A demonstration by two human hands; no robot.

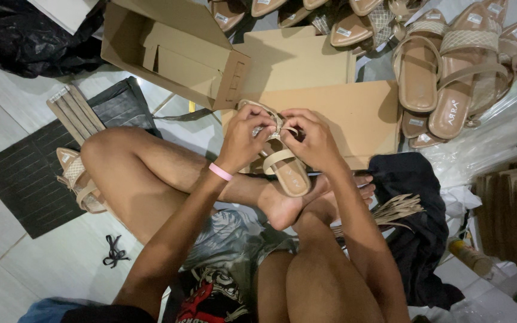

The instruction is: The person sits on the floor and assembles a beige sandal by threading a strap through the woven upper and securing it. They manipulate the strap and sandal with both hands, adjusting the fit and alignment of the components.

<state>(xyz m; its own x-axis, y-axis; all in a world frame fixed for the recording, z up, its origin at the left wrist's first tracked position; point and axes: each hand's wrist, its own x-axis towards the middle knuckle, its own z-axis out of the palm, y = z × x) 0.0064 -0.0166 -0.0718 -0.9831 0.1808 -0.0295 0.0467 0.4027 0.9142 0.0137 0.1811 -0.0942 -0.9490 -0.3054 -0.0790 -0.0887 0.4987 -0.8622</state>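
Two bare knees fill the bottom of the frame, and a person sits cross-legged on the floor. Just past them, in the middle, the left hand (pixel 243 136) and the right hand (pixel 313 139) both pinch the straps of one tan sandal (pixel 282 164), so this one looks only partly done. One more sandal (pixel 78 178) lies alone at the left. Behind the hands sits an open cardboard box (pixel 169 51), with nothing in it. Many finished-looking sandals (pixel 450 72) are piled at the upper right.
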